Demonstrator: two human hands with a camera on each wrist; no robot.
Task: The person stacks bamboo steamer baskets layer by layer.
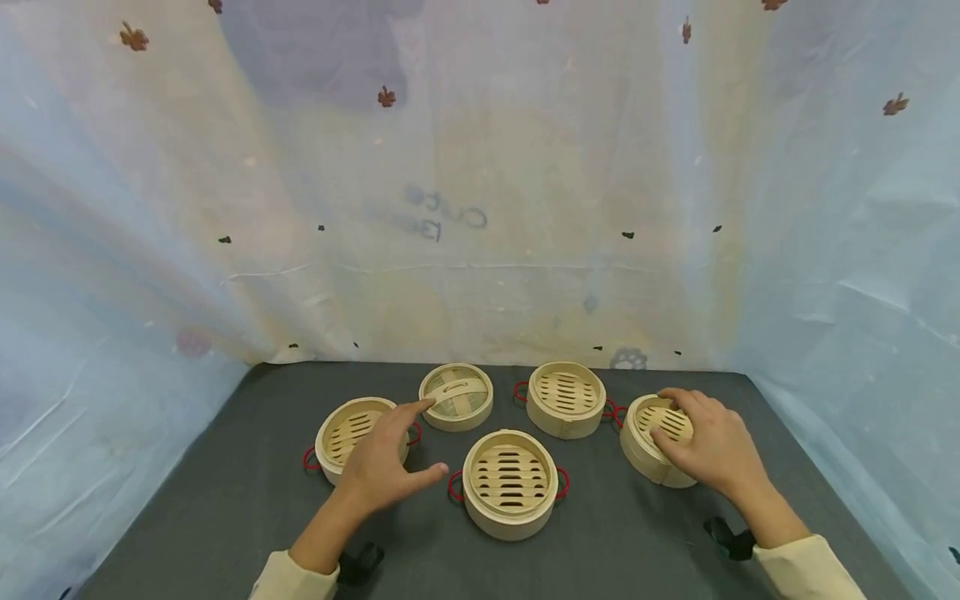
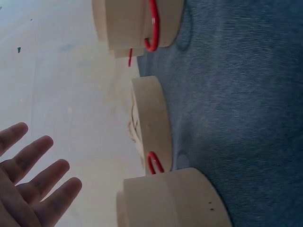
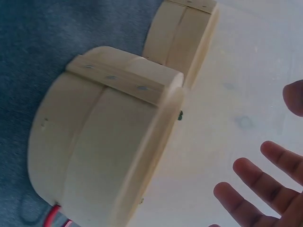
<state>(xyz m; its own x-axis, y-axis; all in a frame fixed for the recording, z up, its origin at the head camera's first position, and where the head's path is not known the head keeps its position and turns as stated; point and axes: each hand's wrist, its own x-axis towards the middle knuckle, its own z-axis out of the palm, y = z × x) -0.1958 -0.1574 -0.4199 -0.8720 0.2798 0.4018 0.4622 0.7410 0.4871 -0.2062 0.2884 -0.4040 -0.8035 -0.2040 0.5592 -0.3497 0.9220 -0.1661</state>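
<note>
My left hand (image 1: pixel 384 462) hovers with spread fingers above a slatted bamboo steamer basket (image 1: pixel 347 429) at the left, covering part of it. In the left wrist view its fingers (image 2: pixel 57 203) stand apart from the baskets and hold nothing. On the right, my right hand (image 1: pixel 708 437) overlaps another slatted steamer basket (image 1: pixel 643 446). The right wrist view shows loosely spread fingers (image 3: pixel 255 184) with a gap between them and that basket's wall (image 3: pixel 99 142). A round woven bamboo lid (image 1: pixel 461 408) lies beyond my left fingertips.
Between the hands stands a steamer basket (image 1: pixel 508 525) with red loop handles, nearest to me. Another red-handled basket (image 1: pixel 566 425) is at the back. All rest on a dark cloth-covered table (image 1: pixel 600 550), with pale plastic sheeting (image 1: pixel 510 167) behind and at both sides.
</note>
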